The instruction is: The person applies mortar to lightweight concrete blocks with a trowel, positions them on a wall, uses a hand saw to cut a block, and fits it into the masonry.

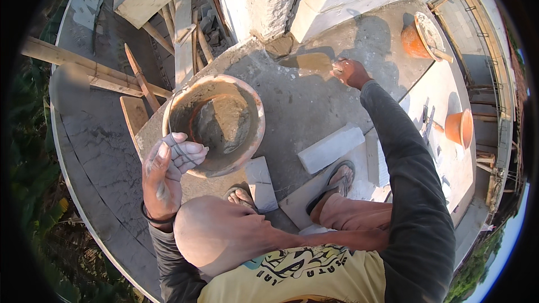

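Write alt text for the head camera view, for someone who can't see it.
Seen from above, a squatting person's left hand grips the rim of an orange pan of wet grey mortar, while the right hand presses a wooden float onto a concrete slab. White blocks lie near their sandalled feet.

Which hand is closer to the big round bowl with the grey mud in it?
The left hand. It grips the near rim of the mortar bowl. The right hand is stretched out well beyond the bowl, pressing a flat wooden tool on the concrete slab.
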